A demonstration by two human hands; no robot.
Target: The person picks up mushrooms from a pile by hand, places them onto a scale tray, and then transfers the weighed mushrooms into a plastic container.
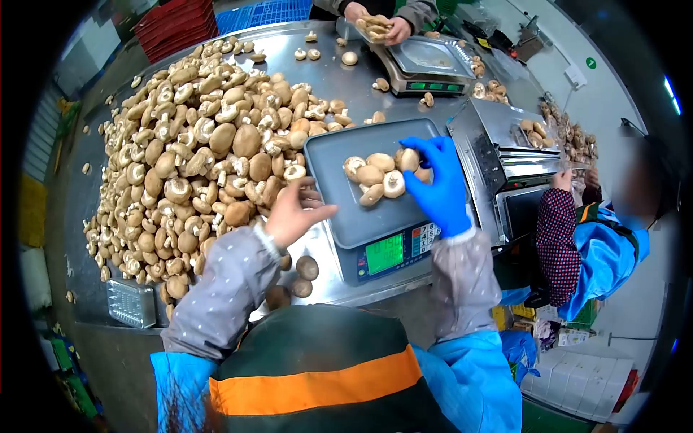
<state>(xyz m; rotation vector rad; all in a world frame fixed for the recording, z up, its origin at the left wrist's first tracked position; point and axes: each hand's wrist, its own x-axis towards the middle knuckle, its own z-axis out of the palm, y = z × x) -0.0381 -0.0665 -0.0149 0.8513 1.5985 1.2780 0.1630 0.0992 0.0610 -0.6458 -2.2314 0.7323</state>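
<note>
Mushrooms (375, 180) sit on scale tray (339, 216) under right hand (437, 184) fingers, which pinch one cap, probably centring the heap; left hand (292, 213) fingers splay empty beside loose pile (202, 159).

A long stainless-steel table (346, 79) is shown stretching away. Red crates (177, 25) and blue crates (263, 13) are stacked beyond its far end. A white wall (613, 94) bearing a small green sign (590, 63) is seen at right, and grey floor (115, 361) lower left.
</note>
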